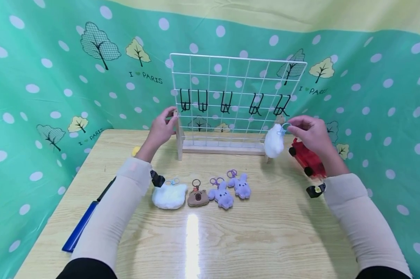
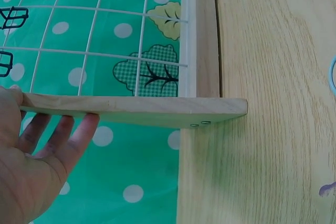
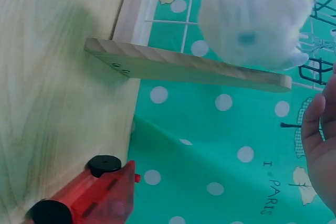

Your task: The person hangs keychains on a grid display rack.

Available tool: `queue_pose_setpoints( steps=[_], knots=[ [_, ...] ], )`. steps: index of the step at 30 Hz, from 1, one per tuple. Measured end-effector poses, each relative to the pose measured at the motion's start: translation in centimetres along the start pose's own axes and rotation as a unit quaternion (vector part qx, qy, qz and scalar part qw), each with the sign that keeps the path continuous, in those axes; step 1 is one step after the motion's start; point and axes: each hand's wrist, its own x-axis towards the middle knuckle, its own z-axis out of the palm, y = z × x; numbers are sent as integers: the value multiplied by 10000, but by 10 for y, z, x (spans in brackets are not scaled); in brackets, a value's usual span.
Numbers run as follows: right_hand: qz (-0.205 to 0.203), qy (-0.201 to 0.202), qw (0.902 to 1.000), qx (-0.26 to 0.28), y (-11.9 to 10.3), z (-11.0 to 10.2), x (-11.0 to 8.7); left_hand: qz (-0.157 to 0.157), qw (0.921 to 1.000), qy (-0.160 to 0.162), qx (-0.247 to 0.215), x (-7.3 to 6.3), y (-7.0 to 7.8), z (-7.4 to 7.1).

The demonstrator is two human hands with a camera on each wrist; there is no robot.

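On the table stands a white wire grid rack (image 1: 223, 149) with a wooden base and several black hooks (image 1: 226, 104). My left hand (image 1: 162, 126) grips its left wooden side post (image 2: 157, 106), fingers curled under the board. Beside the rack's right end, my right hand (image 1: 309, 131) pinches the blue ring of a white plush keychain (image 1: 274, 143). The plush hangs in front of the right side post (image 3: 184, 66), just below the rightmost hook. In the right wrist view the plush (image 3: 252, 22) is blurred and the fingertips are partly cut off at the edge.
In a row at the front lie another white plush keychain (image 1: 169, 196), a brown animal keychain (image 1: 198, 197) and two purple rabbit keychains (image 1: 223, 197). A red toy vehicle (image 1: 309, 159) sits under my right wrist. A blue object (image 1: 80, 228) and a small yellow thing (image 1: 136, 150) lie left.
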Motion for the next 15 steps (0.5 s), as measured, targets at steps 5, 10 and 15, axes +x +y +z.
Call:
queue_pose_setpoints(
  steps=[5,10,15],
  knots=[
    [-14,84,9996,271,-1,-3,3,-73,10000,-53,20,-2,0,0],
    [-2,234,9990,378,-8,-8,8,-57,10000,-54,-10,0,3,-1],
    [136,266,9992,267,-17,-13,12,-99,9998,-160,-44,2,5,-6]
  ],
)
